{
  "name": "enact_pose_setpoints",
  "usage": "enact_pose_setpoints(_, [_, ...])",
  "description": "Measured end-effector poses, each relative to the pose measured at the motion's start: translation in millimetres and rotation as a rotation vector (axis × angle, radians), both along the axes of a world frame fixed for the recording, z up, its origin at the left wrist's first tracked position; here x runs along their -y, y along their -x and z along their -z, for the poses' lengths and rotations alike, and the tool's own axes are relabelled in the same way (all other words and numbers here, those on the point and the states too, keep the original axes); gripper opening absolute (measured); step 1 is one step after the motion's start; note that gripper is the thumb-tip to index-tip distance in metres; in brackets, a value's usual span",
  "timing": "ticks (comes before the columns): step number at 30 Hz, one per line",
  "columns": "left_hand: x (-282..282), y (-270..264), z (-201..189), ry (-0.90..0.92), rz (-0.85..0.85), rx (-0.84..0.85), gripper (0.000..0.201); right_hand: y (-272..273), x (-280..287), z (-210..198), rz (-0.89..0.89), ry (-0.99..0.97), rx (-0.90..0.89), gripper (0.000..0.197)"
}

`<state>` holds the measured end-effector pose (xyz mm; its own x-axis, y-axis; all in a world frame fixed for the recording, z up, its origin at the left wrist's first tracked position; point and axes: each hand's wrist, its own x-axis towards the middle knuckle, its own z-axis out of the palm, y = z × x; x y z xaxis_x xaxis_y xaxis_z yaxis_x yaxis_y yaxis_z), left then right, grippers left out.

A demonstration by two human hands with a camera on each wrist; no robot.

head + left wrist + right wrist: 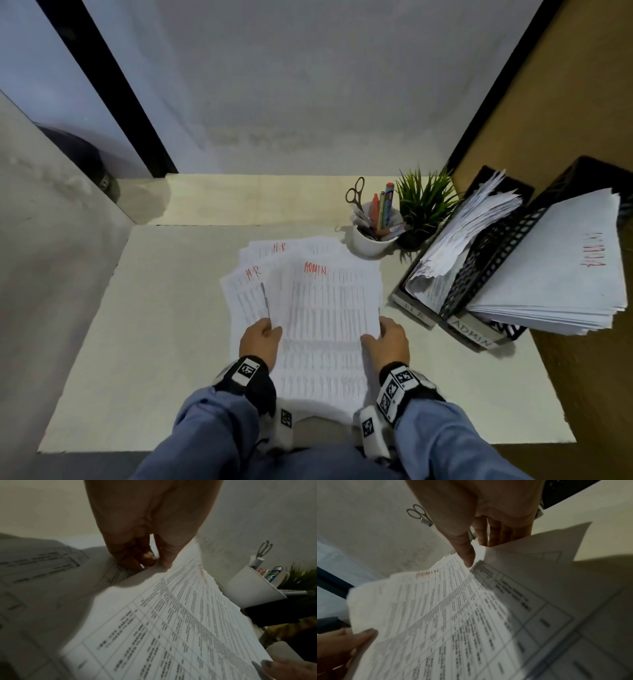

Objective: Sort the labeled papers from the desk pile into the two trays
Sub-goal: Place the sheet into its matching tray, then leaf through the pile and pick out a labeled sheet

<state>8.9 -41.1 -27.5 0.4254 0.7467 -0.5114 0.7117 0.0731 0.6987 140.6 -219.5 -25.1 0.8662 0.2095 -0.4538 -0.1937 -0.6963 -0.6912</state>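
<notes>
A printed sheet marked ADMIN in red [325, 301] is lifted off the desk pile [250, 284], whose fanned sheets show HR labels. My left hand [262, 337] pinches the ADMIN sheet's left edge, thumb on top [166, 559]. My right hand [385, 339] pinches its right edge, thumb on top [467, 555], fingers underneath. Two black mesh trays stand at the right: the HR tray [476, 260] with crumpled sheets, and the ADMIN tray [476, 337] holding a stack whose top sheet reads ADMIN [565, 267].
A white cup [373, 241] with scissors, pens and markers stands just beyond the pile, with a small green plant [424, 202] beside it. A brown partition [565, 113] rises behind the trays. Bare desk surface [154, 325] lies at the left.
</notes>
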Motion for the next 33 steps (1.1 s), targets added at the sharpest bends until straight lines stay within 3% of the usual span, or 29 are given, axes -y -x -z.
enact_pose_setpoints(2, [-3, 6, 3, 0.066, -0.033, 0.099, 0.032, -3, -1, -5, 0.046, -0.008, 0.036, 0.034])
enact_pose_setpoints(5, [-7, 13, 7, 0.203, -0.066, 0.237, 0.01, -9, -2, -15, 0.072, -0.049, 0.079, 0.022])
enact_pose_setpoints(7, [-9, 14, 2, 0.255, -0.113, 0.316, 0.023, -15, -4, -17, 0.083, -0.08, 0.104, 0.019])
enact_pose_setpoints(10, [-11, 12, -11, 0.165, -0.193, 0.364, 0.022, -20, -6, -18, 0.046, -0.067, 0.121, 0.012])
enact_pose_setpoints(11, [-12, 10, -15, 0.142, -0.218, 0.38, 0.034, -20, -6, -20, 0.048, -0.081, 0.11, 0.01])
enact_pose_setpoints(14, [-22, 8, -12, 0.061, -0.287, 0.366, 0.049, -21, -2, -19, 0.092, -0.118, 0.051, 0.032])
enact_pose_setpoints(19, [-36, 9, -12, -0.117, -0.249, 0.232, 0.019, -22, 9, -14, 0.349, -0.245, -0.039, 0.026])
enact_pose_setpoints(21, [-36, 9, -15, -0.141, -0.225, 0.216, 0.029, -22, 14, -18, 0.487, -0.319, -0.033, 0.039])
enact_pose_setpoints(22, [-37, 10, -16, -0.148, -0.223, 0.209, 0.037, -21, 17, -22, 0.529, -0.343, -0.044, 0.035])
enact_pose_setpoints(25, [-40, 9, -16, -0.168, -0.231, 0.186, 0.045, -19, 20, -24, 0.513, -0.359, -0.128, 0.023])
enact_pose_setpoints(29, [-42, 7, -21, -0.194, -0.176, 0.159, 0.033, -17, 19, -8, 0.502, -0.386, -0.224, 0.034])
enact_pose_setpoints(33, [-38, 6, -24, -0.275, -0.07, 0.112, 0.038, -17, 17, 1, 0.405, -0.335, -0.271, 0.032])
